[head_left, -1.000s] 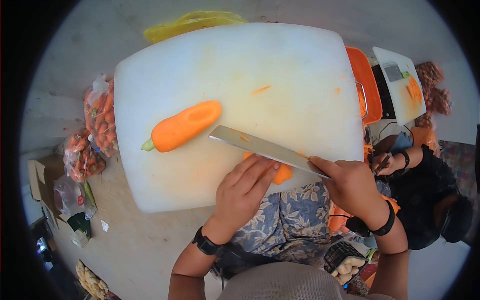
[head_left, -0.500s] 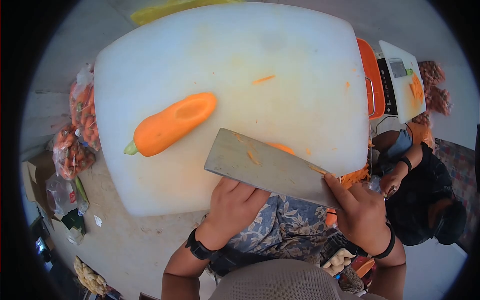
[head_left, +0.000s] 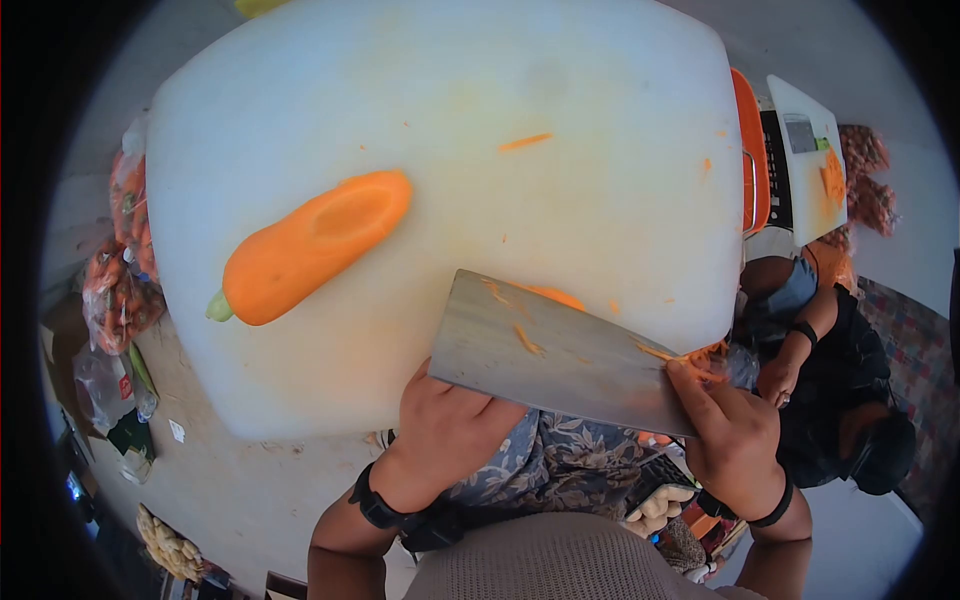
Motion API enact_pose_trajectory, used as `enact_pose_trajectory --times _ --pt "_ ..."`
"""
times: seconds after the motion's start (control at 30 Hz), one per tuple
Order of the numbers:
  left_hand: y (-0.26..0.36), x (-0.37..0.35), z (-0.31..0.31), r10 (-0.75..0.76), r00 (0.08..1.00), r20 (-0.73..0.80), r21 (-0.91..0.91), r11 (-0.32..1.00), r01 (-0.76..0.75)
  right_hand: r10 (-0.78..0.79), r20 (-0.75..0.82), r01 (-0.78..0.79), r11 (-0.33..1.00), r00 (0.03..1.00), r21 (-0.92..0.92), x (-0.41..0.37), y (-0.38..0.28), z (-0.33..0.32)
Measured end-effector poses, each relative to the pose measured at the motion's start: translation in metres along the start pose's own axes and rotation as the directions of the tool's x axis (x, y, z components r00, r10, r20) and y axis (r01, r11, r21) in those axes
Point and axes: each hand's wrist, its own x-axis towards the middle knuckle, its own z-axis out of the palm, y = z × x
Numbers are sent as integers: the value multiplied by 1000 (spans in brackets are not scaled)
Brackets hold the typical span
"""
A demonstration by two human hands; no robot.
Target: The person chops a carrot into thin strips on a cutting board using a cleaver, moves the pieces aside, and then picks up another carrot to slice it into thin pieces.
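- White cutting board (head_left: 600,60): upper centre.
- Cleaver (head_left: 560,350): lower centre, tilted, gripped by the right hand (head_left: 735,440), forefinger extended onto the blade.
- Carrot (head_left: 290,260): left of centre, peeled, one face cut away, bulk unsliced.
- Left hand (head_left: 450,430): fingers curled beneath the blade (grip hidden, cannot tell).
- Carrot shreds (head_left: 526,142): few, scattered.

Black wristwatch (head_left: 374,500), dark wristband (head_left: 775,505), textured grey-brown top (head_left: 560,565), leaf-patterned shorts (head_left: 580,460)
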Motion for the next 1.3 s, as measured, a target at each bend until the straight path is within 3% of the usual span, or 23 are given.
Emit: enact_pose_trajectory --times 0.37,0.53,0.73,0.8,0.9,1.03,1.23,1.3 --pt "1 7 2 19 999 -40 34 999 -18 13 95 -17 999 995 40 24 13 10" --pt "2 9 2 15 998 -56 50 999 -12 -29 110 11 986 994 165 36 16 10" --pt "0 -1 0 -9 1000 3 14 1000 9 -35 73 27 995 997 99 20 10 1" --pt "-1 -1 -1 1 999 39 -99 995 3 -24 95 16 996 995 92 14 8 -7" --pt "-2 -2 0 -52 997 65 -132 989 60 -17 115 11 999 993 50 9 8 -10" --pt "3 2 -2 -127 991 39 -73 989 129 -33 108 36 999 994 -19 9 6 -9" --pt "1 2 -4 -99 993 63 -57 993 103 -35 110 35 999 993 5 17 3 1" --pt "-1 2 -4 -7 999 52 -90 996 12 -37 102 35 999 994 14 25 2 4"
